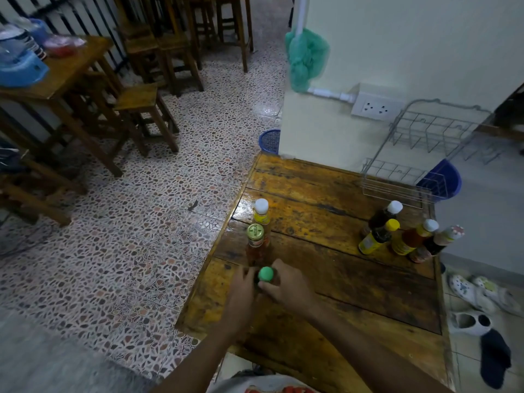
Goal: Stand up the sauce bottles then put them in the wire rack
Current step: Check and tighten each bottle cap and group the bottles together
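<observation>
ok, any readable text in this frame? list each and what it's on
"ROZA", roughly: gold cap of the red sauce bottle; small, so uncertain.
Yellow labels on the other bottles: print too blurred to read.
Green-capped bottle, held by the left hand and right hand: no text visible.
Wire rack, wall socket: none.

Seven sauce bottles on the wooden table: three upright at the left edge, namely a white-capped bottle, a gold-lidded bottle and a green-capped bottle; four stand clustered on the right. One wire rack. Two blue baskets. Two hands.
</observation>
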Demonstrator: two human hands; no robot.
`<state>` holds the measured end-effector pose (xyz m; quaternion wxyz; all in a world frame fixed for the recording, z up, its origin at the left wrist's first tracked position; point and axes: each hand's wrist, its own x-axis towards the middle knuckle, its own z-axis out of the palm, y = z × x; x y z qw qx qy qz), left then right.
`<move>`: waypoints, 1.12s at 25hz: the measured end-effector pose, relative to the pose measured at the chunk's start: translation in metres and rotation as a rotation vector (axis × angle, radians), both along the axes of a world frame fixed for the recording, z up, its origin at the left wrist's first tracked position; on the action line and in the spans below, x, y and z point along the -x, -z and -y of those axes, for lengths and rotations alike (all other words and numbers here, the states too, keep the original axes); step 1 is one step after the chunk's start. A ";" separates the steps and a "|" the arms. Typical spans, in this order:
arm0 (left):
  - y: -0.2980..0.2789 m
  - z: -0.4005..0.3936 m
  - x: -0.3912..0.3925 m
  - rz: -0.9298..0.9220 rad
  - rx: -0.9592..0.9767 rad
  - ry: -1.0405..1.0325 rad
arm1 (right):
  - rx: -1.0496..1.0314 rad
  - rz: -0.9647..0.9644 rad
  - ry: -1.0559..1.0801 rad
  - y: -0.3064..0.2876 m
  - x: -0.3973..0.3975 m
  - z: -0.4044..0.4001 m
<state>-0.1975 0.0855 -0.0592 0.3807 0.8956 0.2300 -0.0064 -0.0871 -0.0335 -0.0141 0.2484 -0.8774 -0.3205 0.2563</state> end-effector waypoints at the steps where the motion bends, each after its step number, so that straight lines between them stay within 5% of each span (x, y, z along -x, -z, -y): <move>1: 0.001 -0.006 0.000 -0.007 0.002 -0.065 | -0.032 0.024 -0.030 0.002 0.004 -0.006; 5: 0.004 -0.021 -0.004 0.016 0.125 -0.242 | -0.041 0.074 -0.115 0.010 0.010 -0.019; 15: 0.005 -0.024 -0.018 -0.031 0.164 -0.265 | 0.036 0.025 -0.129 0.015 0.006 -0.014; 19: 0.013 -0.014 -0.011 -0.263 0.137 -0.304 | 0.043 -0.010 -0.084 0.014 0.001 0.001; 24: 0.015 0.050 -0.021 -0.420 0.047 -0.073 | 0.019 0.027 0.066 -0.007 -0.044 0.060; 28: 0.008 0.105 -0.086 -0.365 0.104 0.017 | 0.032 0.212 0.198 -0.037 -0.098 0.120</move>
